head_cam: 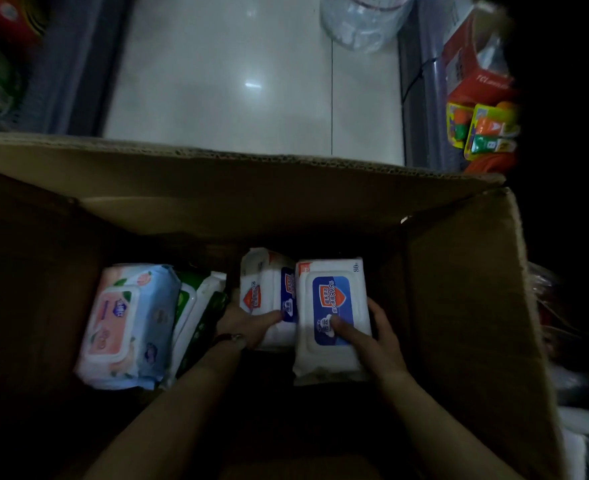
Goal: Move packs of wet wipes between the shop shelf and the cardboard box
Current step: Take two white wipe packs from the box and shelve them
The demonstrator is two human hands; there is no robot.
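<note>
Brown cardboard box [466, 306] stands open on a pale tiled floor [223, 81], its far flap [216, 178] folded outward and its right flap [487, 271] standing up beside the packs. Inside, both hands work near the right half. The right hand [376, 337] has its grip closed round a white pack of wet wipes with a blue label [331, 306], thumb pressed on the lid, fingers curled behind the pack's right edge; this pack sits tilted up, just beside the box's right wall with only a narrow gap. The left hand [248, 323] grips a second white and blue pack [268, 289], thumb laid across its face, and that pack touches the first along their long edges. A watch strap [232, 338] circles the left wrist. Left of the hands, a green and white pack [196, 306] stands on edge, leaning against a pink and pale blue pack [126, 323] that lies face up. Dark open room remains at the box's left wall and along the near side under the forearms. Beyond the box, shelf bases [424, 98] edge the aisle, with a clear water bottle [362, 19] on the floor and bright boxed goods [487, 129] at right.
</note>
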